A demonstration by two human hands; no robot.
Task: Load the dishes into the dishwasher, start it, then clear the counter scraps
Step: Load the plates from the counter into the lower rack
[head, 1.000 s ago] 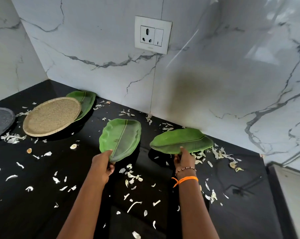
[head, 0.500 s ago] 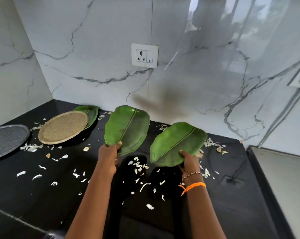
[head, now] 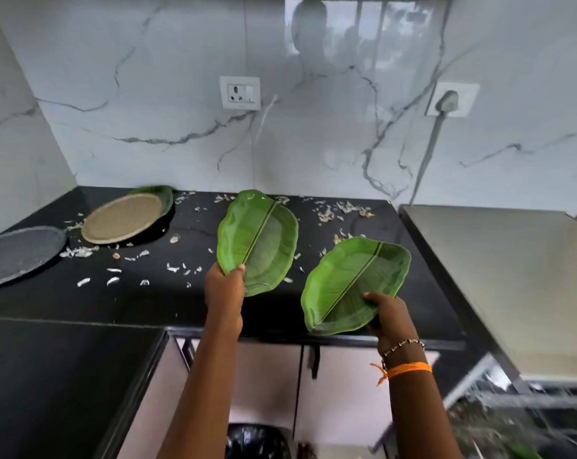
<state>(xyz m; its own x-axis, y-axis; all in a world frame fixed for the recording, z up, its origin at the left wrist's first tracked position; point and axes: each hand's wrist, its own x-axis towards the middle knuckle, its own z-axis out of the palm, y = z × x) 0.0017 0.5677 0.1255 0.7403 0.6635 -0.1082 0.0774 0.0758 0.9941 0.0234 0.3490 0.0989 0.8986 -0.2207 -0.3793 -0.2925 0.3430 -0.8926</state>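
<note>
My left hand [head: 224, 286] grips the near end of a green leaf-shaped plate [head: 260, 236], held up and tilted above the black counter [head: 81, 303]. My right hand [head: 388, 314] pinches the near edge of a second green leaf-shaped plate [head: 353, 279], lifted over the counter's front right part. A third green leaf plate [head: 163, 195] lies at the back left, mostly under a round tan plate [head: 123, 217]. A grey round plate [head: 14, 255] sits at the far left. White scraps [head: 340, 210] lie scattered over the counter. The open dishwasher rack [head: 512, 415] shows blurred at lower right.
A steel-topped appliance [head: 512, 276] adjoins the counter on the right. Marble wall behind carries a socket [head: 240, 92] and a second socket with a plug and cable [head: 447, 101]. Cabinet doors [head: 297, 385] and a black bin bag [head: 257, 440] are below the counter.
Both hands lifted the leaf plates off the counter and drew them back toward me. The view pulled back, showing the counter's front edge, cabinets and dishwasher rack.
</note>
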